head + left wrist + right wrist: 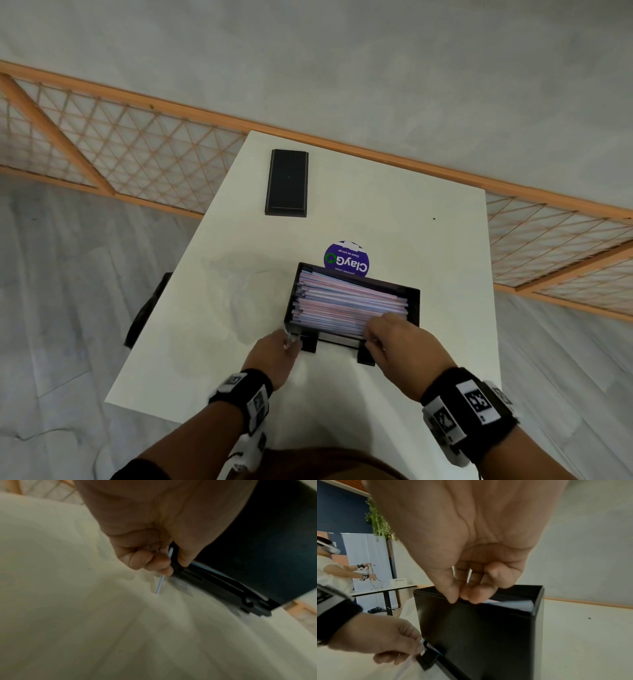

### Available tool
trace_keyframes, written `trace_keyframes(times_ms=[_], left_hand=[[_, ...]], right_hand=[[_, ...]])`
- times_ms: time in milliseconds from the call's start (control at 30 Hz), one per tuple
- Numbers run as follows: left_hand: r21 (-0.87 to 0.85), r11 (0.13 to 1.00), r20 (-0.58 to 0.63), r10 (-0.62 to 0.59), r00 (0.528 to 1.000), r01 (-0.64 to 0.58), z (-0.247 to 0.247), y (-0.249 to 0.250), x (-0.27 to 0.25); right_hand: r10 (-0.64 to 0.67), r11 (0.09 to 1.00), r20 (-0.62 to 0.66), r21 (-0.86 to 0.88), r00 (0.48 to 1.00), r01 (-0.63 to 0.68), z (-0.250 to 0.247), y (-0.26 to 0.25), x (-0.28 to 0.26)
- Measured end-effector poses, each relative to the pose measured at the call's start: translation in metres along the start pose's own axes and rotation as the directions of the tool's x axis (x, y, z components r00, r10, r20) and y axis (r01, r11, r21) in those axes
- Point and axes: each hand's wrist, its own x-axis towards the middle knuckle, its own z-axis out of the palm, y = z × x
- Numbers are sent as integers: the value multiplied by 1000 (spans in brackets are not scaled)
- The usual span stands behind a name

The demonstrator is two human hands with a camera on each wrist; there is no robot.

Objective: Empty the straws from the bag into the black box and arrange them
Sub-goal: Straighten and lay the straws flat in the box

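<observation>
Tabletop (394,212), white and long, fills the middle of the head view, running away toward an orange lattice fence (137,161) and grey floor. Near its front edge stands the black box (412,301), open at the top and raised on two short black feet; it is packed with straws (342,301) in pink, white and bluish paper, lying flat in a stack with their length across the box. A clear plastic bag (246,294), crumpled and hard to make out against the white, lies on the table just left of the box. Farther back on the left lies a flat black lid (287,183), well apart from the box. A round purple sticker (346,258) shows just behind the box's far wall. Both wrists wear black bands with square printed markers. The right hand (404,339) reaches over the near right corner of the box, thumb and forefinger brought together at the near rim, by the straw ends; whether they actually pinch a straw I cannot tell. The left hand (277,353) sits at the box's near left foot, fingers curled, pinching a single straw (158,584) with a blue stripe whose lower end points down at the table. In the right wrist view, a second person (332,572) stands at another table in the background.
</observation>
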Motion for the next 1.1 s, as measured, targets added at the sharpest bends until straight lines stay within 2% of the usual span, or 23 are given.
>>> trace_keyframes(times_ms=[100, 233, 333, 500, 600, 733, 800, 900, 1033, 1100], left_hand=[[43, 999, 17, 10, 1000, -11, -3, -3, 8], [229, 973, 162, -3, 987, -34, -5, -20, 2], [290, 955, 220, -11, 976, -55, -6, -36, -13], [491, 858, 402, -73, 913, -148, -23, -49, -54], [518, 825, 433, -25, 901, -226, -36, -53, -78], [465, 818, 340, 187, 922, -338, -61, -39, -103], [414, 821, 285, 295, 912, -394, -74, -21, -112], [327, 816, 214, 427, 879, -476, -95, 15, -116], [411, 721, 54, 592, 804, -558, -111, 57, -88], [428, 705, 2, 625, 781, -566, -108, 73, -63]], right_hand=[[23, 999, -7, 24, 1000, -23, 4, 0, -2], [69, 994, -67, 84, 995, -63, 12, 3, 0], [70, 993, -86, 106, 994, -60, 18, 4, 0], [73, 988, -132, 145, 989, -53, 22, 3, -1], [86, 981, -146, 186, 985, -58, 23, 2, -2], [89, 970, -125, 235, 988, -58, 15, 7, -6], [108, 965, -154, 253, 982, -67, 6, 12, -10], [127, 967, -211, 243, 969, -74, -6, 22, -19], [114, 970, -233, 235, 966, -58, -15, 28, -30], [106, 970, -237, 240, 966, -47, -14, 26, -33]])
